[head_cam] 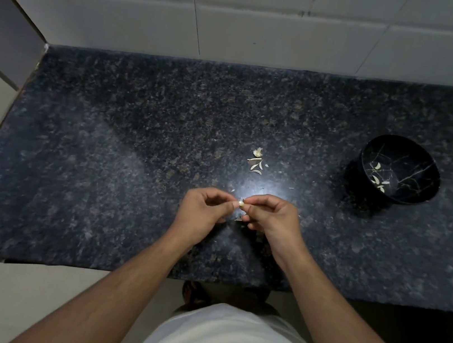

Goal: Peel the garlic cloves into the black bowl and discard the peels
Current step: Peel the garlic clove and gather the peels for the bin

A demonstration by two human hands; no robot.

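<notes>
Two hands met above the near centre of the dark speckled bench (104, 153): the left hand (201, 211) and the right hand (274, 219) each pinched one garlic clove (241, 203) between curled fingers. A small pile of peels (256, 161) lay on the bench just beyond the hands. The black bowl (427, 160) stood well apart to the right, holding several peeled cloves (378, 179).

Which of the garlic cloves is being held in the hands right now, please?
The clove pinched between the left hand and right hand; the other cloves lie inside the black bowl.
</notes>
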